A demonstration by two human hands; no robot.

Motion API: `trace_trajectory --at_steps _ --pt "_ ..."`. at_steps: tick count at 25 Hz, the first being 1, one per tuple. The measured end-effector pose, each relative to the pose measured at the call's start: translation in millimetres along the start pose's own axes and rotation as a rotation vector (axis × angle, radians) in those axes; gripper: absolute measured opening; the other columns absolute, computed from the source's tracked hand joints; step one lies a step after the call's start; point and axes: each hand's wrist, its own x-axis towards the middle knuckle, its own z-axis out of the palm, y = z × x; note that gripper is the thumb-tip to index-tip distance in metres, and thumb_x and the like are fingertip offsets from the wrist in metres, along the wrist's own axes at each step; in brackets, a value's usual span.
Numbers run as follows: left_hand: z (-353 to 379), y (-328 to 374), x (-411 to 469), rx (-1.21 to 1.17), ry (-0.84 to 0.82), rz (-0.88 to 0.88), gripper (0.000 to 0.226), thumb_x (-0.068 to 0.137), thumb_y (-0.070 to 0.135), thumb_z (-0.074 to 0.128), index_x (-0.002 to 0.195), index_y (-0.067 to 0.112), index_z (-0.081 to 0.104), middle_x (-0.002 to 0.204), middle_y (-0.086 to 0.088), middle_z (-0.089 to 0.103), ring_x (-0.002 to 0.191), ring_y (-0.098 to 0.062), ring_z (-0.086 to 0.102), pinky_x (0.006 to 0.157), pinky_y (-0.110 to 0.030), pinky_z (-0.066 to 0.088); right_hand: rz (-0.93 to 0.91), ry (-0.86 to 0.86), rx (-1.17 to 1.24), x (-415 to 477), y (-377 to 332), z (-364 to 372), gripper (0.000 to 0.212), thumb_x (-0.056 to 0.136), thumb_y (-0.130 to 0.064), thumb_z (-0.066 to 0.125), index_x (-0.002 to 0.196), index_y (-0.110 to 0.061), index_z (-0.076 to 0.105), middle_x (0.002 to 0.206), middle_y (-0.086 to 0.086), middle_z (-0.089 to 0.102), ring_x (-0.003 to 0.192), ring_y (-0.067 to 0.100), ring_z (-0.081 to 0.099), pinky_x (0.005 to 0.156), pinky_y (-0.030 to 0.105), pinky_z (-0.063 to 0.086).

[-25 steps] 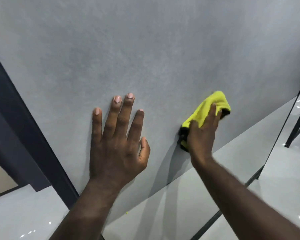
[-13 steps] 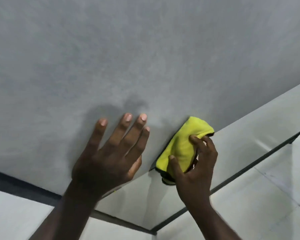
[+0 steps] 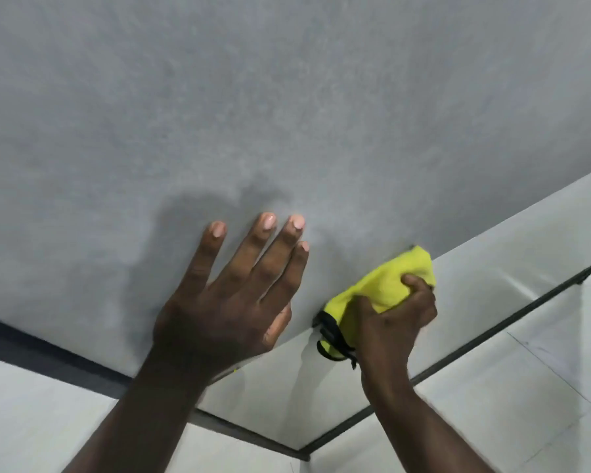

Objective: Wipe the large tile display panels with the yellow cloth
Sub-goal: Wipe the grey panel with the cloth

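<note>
A large grey tile panel (image 3: 287,114) fills most of the head view. My left hand (image 3: 232,302) lies flat against it near its lower edge, fingers straight and spread. To the right, my right hand (image 3: 393,319) grips a bunched yellow cloth (image 3: 386,285) with black trim and presses it on the panel's lower edge. Part of the cloth is hidden under my fingers.
A lighter grey panel face (image 3: 475,268) runs below the grey tile. A dark frame (image 3: 492,332) borders it on the right and a dark strip (image 3: 48,349) on the left. Glossy white floor tiles (image 3: 526,404) lie beneath.
My right hand has carried the cloth down from the panel face to its lower edge and now bunches it in curled fingers. My left hand stays flat on the panel. The view has tilted.
</note>
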Motion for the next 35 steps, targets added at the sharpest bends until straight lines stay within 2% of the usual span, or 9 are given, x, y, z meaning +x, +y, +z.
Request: trace_trajectory --at_steps 3,7,11,16,20,24,28,32,35 --pt "-8.9 -9.6 -14.5 -0.102 -0.058 -0.099 0.058 0.095 0.029 0.068 0.15 0.01 0.066 0.168 -0.013 0.048 0.156 -0.031 0.045 0.131 -0.058 0.026 -0.381 0.002 -0.025 0.3 -27.2 -1.7 0.066 0.071 -0.011 0.071 0.133 -0.018 0.049 0.143 0.004 0.04 0.143 0.018 0.034 0.121 0.03 0.033" --pt "-44.3 -51.8 -43.7 -0.07 -0.008 -0.347 0.061 0.099 0.031 0.062 0.157 0.014 0.059 0.174 -0.012 0.037 0.162 -0.032 0.032 0.134 -0.059 0.007 -0.16 0.145 0.114 -4.1 -92.1 22.7 0.068 0.085 -0.008 0.058 0.149 -0.022 0.042 0.157 0.002 0.033 0.14 0.017 0.041 0.119 0.044 0.038" --pt "-70.4 -101.8 -68.4 -0.014 0.055 -0.412 0.063 0.098 0.029 0.062 0.159 0.013 0.056 0.174 -0.015 0.036 0.162 -0.035 0.028 0.133 -0.062 0.003 -1.06 -0.122 -0.132 -55.1 -138.7 33.0 0.067 0.081 -0.011 0.067 0.146 -0.015 0.055 0.165 0.0 0.03 0.156 0.021 0.03 0.126 0.038 0.027" --pt "-79.4 -133.8 -97.4 -0.092 0.108 -0.409 0.069 0.097 0.024 0.063 0.163 0.009 0.05 0.178 -0.019 0.025 0.166 -0.037 0.02 0.136 -0.059 0.008 -0.429 0.142 0.174 -58.3 -201.9 59.9 0.077 0.083 -0.024 0.053 0.159 -0.021 0.042 0.169 0.002 0.035 0.153 0.026 0.038 0.125 0.051 0.029" --pt "-72.0 -136.8 -111.4 -0.258 0.195 -0.406 0.071 0.1 0.018 0.065 0.165 0.0 0.042 0.18 -0.019 0.015 0.167 -0.04 0.016 0.134 -0.057 0.022 -1.376 -0.147 -0.309 -110.8 -179.7 64.0 0.072 0.087 -0.019 0.066 0.156 -0.017 0.048 0.171 0.001 0.021 0.16 0.026 0.026 0.128 0.048 0.024" --pt "-66.1 -141.0 -126.7 -0.484 0.239 -0.44 0.072 0.105 0.016 0.065 0.165 -0.005 0.031 0.177 -0.021 0.016 0.167 -0.041 0.015 0.135 -0.051 0.023 -0.558 0.124 0.079 -100.2 -217.1 81.4 0.072 0.09 -0.026 0.051 0.161 -0.021 0.041 0.174 0.006 0.025 0.16 0.024 0.027 0.128 0.048 0.023" --pt "-60.1 -139.7 -139.8 -0.713 0.275 -0.428 0.067 0.106 -0.001 0.056 0.164 -0.008 0.025 0.177 -0.021 0.015 0.166 -0.041 0.022 0.132 -0.052 0.033 -1.131 -0.137 -0.241 -193.8 -138.1 105.8 0.074 0.097 -0.018 0.062 0.164 -0.026 0.033 0.177 0.001 0.007 0.165 0.024 0.011 0.132 0.048 0.016" --pt "-60.0 -143.0 -158.1 -0.8 0.22 -0.4 0.067 0.106 -0.009 0.049 0.166 -0.005 0.019 0.178 -0.016 0.013 0.167 -0.035 0.02 0.133 -0.042 0.03 -0.677 0.03 -0.004 -186.5 -139.1 103.0 0.069 0.1 -0.02 0.059 0.164 -0.026 0.034 0.177 0.003 0.016 0.164 0.015 0.013 0.128 0.056 0.021" --pt "-59.2 -141.0 -162.2 -0.863 0.214 -0.416 0.066 0.105 -0.012 0.048 0.164 -0.007 0.019 0.176 -0.021 0.019 0.167 -0.034 0.021 0.134 -0.043 0.027 -0.921 0.045 -0.033 -187.8 -194.2 115.4 0.075 0.092 -0.003 0.064 0.162 -0.016 0.039 0.175 0.013 0.02 0.164 0.024 0.015 0.129 0.052 0.02"
